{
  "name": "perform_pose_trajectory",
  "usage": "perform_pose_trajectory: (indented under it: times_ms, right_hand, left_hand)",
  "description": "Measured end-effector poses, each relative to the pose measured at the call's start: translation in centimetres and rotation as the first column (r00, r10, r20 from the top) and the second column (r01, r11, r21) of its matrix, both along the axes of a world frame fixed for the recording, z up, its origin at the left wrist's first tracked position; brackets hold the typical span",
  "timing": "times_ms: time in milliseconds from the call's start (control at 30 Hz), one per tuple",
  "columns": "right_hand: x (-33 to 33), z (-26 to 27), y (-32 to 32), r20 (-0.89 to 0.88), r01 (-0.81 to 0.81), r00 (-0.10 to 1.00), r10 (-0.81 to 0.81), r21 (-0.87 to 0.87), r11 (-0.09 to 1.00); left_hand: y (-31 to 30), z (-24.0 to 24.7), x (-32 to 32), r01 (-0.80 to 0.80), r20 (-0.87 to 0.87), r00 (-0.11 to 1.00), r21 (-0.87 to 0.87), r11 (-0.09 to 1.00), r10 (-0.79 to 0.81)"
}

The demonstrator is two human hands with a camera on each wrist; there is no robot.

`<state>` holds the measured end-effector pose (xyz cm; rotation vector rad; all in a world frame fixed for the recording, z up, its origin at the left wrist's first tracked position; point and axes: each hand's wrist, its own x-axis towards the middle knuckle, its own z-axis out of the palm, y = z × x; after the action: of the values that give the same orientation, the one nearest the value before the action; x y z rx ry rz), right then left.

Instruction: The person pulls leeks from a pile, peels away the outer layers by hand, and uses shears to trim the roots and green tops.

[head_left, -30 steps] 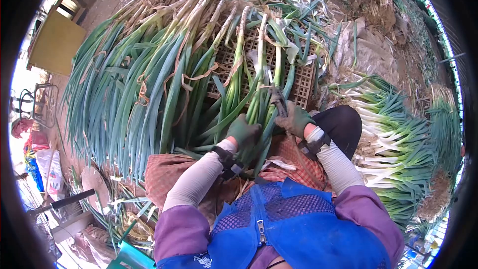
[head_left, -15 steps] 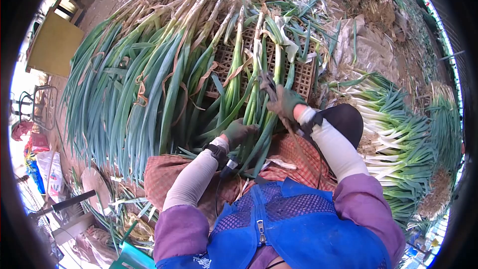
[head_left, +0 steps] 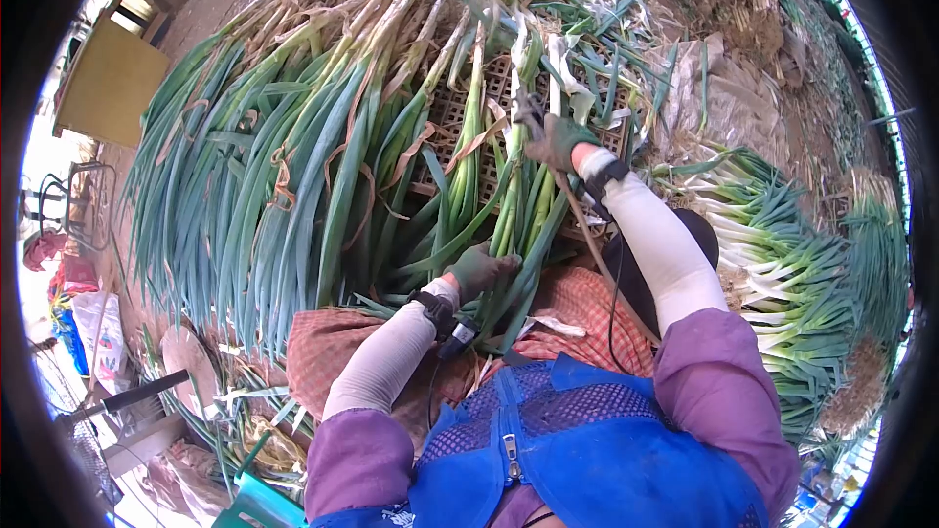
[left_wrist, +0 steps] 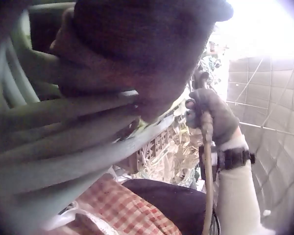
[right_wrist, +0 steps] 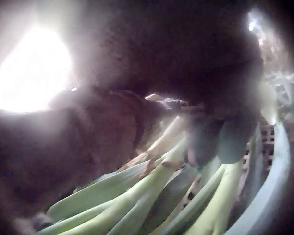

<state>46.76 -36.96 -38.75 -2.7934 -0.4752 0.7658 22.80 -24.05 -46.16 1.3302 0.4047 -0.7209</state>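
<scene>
I sit with a small bunch of green onions (head_left: 518,205) lying from my lap out over a brown plastic crate (head_left: 452,119). My gloved left hand (head_left: 481,269) grips the bunch's green leaves (left_wrist: 63,147) near my lap. The gloved right hand (head_left: 553,140) is stretched forward over the pale stalks (right_wrist: 152,196) and grips a dark hose tool (head_left: 528,112). Its tan hose (head_left: 587,235) trails back along my right forearm. The left wrist view shows the right hand (left_wrist: 213,115) closed round that hose (left_wrist: 207,186).
A big heap of untrimmed green onions (head_left: 274,156) fills the ground ahead and to the left. Cleaned white-stalked onions (head_left: 782,254) are piled at the right beside grey sheeting (head_left: 724,88). A yellow board (head_left: 108,88) stands far left; a dark-handled tool (head_left: 137,393) lies lower left.
My right hand has moved forward with the hose tool, from near my lap up along the stalks toward their pale ends. The left hand keeps its grip on the leaves.
</scene>
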Motion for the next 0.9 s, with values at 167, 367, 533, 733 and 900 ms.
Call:
perform_pose_trajectory:
  times_ms: [167,367,533,733,900]
  right_hand:
    - [-8.7,4.7,-3.5,-0.110,-0.039,0.993,0.043,0.043,0.998]
    - [-16.1,4.6,-8.7,-0.147,-0.137,0.980,0.136,-0.003,0.991]
    - [-17.8,5.9,-8.1,-0.131,-0.187,0.973,0.188,0.018,0.982]
    - [-13.1,1.1,-6.3,0.009,-0.100,0.995,0.100,0.042,0.994]
    - [-8.1,3.5,-1.1,0.015,-0.212,0.976,0.218,-0.183,0.960]
  left_hand:
    - [1.2,-2.1,0.0,0.061,0.224,0.969,0.201,0.978,-0.106]
    - [0.4,0.6,0.2,-0.055,0.148,0.988,0.121,0.991,0.036]
    - [0.5,1.9,0.3,0.033,0.160,0.986,0.025,0.999,-0.037]
    - [-0.8,-8.8,-0.9,-0.213,0.582,0.193,0.811,0.546,-0.790]
    - [-3.9,-7.5,-1.5,0.300,0.402,0.199,0.843,0.446,-0.894]
